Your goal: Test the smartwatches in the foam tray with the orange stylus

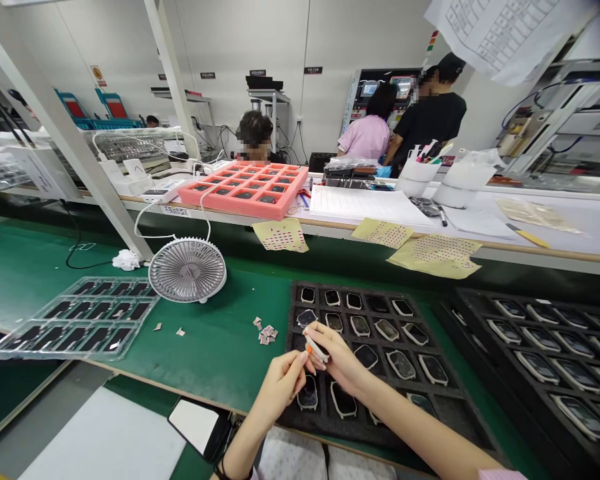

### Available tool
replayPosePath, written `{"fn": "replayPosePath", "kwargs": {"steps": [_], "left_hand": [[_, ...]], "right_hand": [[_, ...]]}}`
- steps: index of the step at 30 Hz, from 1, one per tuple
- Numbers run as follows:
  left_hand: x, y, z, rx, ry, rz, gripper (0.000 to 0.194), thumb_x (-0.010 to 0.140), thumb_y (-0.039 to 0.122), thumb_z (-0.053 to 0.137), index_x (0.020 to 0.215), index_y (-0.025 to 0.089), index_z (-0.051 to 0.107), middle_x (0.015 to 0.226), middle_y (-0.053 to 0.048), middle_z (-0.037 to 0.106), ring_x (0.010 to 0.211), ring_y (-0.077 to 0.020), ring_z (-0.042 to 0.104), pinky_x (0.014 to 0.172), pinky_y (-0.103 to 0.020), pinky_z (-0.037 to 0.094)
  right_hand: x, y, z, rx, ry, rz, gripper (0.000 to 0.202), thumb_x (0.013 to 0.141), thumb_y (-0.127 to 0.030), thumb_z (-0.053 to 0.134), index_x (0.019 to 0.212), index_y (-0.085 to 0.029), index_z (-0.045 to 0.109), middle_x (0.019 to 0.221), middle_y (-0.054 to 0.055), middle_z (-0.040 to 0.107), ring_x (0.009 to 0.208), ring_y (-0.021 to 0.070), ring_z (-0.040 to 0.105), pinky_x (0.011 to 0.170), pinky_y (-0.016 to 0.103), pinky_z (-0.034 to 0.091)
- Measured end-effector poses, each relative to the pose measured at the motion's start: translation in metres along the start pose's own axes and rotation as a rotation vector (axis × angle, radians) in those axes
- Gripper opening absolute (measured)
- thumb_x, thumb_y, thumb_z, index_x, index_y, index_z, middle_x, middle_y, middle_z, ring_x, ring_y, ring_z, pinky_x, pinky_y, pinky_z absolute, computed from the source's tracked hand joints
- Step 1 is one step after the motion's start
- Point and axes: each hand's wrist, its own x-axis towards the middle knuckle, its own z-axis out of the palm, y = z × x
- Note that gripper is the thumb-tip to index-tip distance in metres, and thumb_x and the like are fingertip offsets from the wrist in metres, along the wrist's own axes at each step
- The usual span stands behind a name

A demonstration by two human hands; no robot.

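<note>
My right hand (pixel 336 355) grips a pale watch case (pixel 319 351), tilted on edge above a black foam tray (pixel 460 407). A small orange piece (pixel 309 348) shows at the side of the case. Close against it, my left hand (pixel 284 381) is closed in a pinch; whatever lies between its fingertips is hidden. Below and around both hands, several watch cases with dark faces, such as one watch (pixel 343 400), sit in the tray's pockets.
Left of the hands lie small loose pieces (pixel 266 335), a white fan (pixel 187 270) and a clear tray of black parts (pixel 80 317). More watches fill a second black tray (pixel 555 347) at right. A pink foam tray (pixel 280 208) stands on the shelf; several people are beyond.
</note>
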Motion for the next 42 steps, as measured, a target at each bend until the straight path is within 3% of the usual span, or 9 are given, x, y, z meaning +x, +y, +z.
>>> {"fn": "replayPosePath", "kwargs": {"steps": [6, 11, 21, 25, 29, 33, 36, 40, 42], "left_hand": [[-0.001, 0.004, 0.003, -0.087, -0.006, -0.012, 0.052, 0.075, 0.068, 0.052, 0.07, 0.016, 0.053, 0.038, 0.012, 0.032, 0.029, -0.0019, 0.015, 0.028, -0.015, 0.012], [-0.004, 0.008, 0.003, -0.06, 0.02, 0.024, 0.052, 0.076, 0.067, 0.051, 0.07, 0.015, 0.053, 0.038, 0.012, 0.032, 0.03, -0.0021, 0.016, 0.029, -0.015, 0.015], [-0.003, 0.009, -0.004, 0.033, -0.013, 0.001, 0.053, 0.077, 0.066, 0.05, 0.072, 0.013, 0.058, 0.037, 0.01, 0.035, 0.028, -0.0028, 0.021, 0.03, -0.017, 0.016], [-0.003, 0.01, 0.001, -0.088, -0.015, 0.005, 0.051, 0.075, 0.064, 0.055, 0.068, 0.014, 0.056, 0.036, 0.011, 0.034, 0.028, -0.0014, 0.016, 0.03, -0.016, 0.013], [-0.002, 0.005, 0.008, -0.177, 0.015, 0.046, 0.052, 0.074, 0.066, 0.056, 0.069, 0.014, 0.054, 0.036, 0.012, 0.032, 0.029, -0.0012, 0.015, 0.03, -0.015, 0.013], [0.001, 0.002, 0.006, -0.202, 0.06, 0.039, 0.053, 0.072, 0.068, 0.056, 0.068, 0.015, 0.053, 0.036, 0.012, 0.032, 0.029, -0.0013, 0.015, 0.029, -0.015, 0.013], [0.007, 0.003, 0.002, -0.18, 0.128, 0.033, 0.054, 0.071, 0.07, 0.056, 0.066, 0.016, 0.051, 0.035, 0.012, 0.032, 0.029, -0.0013, 0.015, 0.028, -0.015, 0.013], [0.015, 0.006, 0.0, -0.094, 0.138, 0.026, 0.053, 0.067, 0.07, 0.059, 0.066, 0.019, 0.045, 0.039, 0.012, 0.033, 0.029, -0.0019, 0.018, 0.029, -0.015, 0.014], [0.017, 0.007, -0.006, -0.046, 0.208, 0.044, 0.052, 0.068, 0.069, 0.058, 0.065, 0.02, 0.041, 0.042, 0.012, 0.031, 0.032, -0.0026, 0.019, 0.031, -0.016, 0.014]], "right_hand": [[0.003, 0.001, 0.003, 0.17, -0.028, 0.067, 0.027, 0.07, -0.038, 0.075, 0.072, -0.016, 0.059, 0.038, -0.01, 0.039, 0.033, 0.0032, 0.023, 0.034, 0.018, 0.016], [0.003, 0.0, 0.006, 0.21, -0.05, 0.069, 0.03, 0.073, -0.037, 0.073, 0.064, -0.018, 0.052, 0.038, -0.01, 0.037, 0.034, 0.0032, 0.02, 0.035, 0.018, 0.017], [-0.004, -0.007, 0.006, -0.086, 0.033, -0.063, 0.032, 0.073, -0.043, 0.072, 0.071, -0.018, 0.051, 0.042, -0.01, 0.042, 0.033, 0.0027, 0.029, 0.036, 0.018, 0.017], [-0.003, -0.003, 0.008, 0.061, -0.031, 0.061, 0.031, 0.073, -0.044, 0.071, 0.079, -0.019, 0.054, 0.037, -0.013, 0.037, 0.03, 0.0022, 0.02, 0.032, 0.016, 0.012], [0.0, 0.0, 0.01, 0.189, 0.008, 0.101, 0.038, 0.066, -0.041, 0.078, 0.087, -0.02, 0.054, 0.04, -0.012, 0.041, 0.03, 0.0036, 0.029, 0.029, 0.015, 0.008], [0.001, 0.0, 0.01, 0.2, 0.053, 0.092, 0.037, 0.064, -0.041, 0.079, 0.075, -0.02, 0.05, 0.04, -0.011, 0.04, 0.031, 0.0034, 0.029, 0.029, 0.015, 0.008], [0.001, 0.001, 0.01, 0.122, 0.098, 0.005, 0.034, 0.07, -0.041, 0.074, 0.069, -0.02, 0.047, 0.04, -0.012, 0.037, 0.032, 0.0024, 0.02, 0.029, 0.015, 0.014], [0.003, 0.003, 0.004, -0.119, 0.131, -0.072, 0.029, 0.074, -0.045, 0.067, 0.084, -0.022, 0.053, 0.049, -0.009, 0.047, 0.035, 0.0056, 0.034, 0.033, 0.016, 0.02], [0.007, 0.0, -0.005, -0.237, 0.145, -0.128, 0.029, 0.077, -0.048, 0.063, 0.086, -0.023, 0.052, 0.05, -0.009, 0.046, 0.036, 0.0076, 0.039, 0.035, 0.018, 0.022]]}}
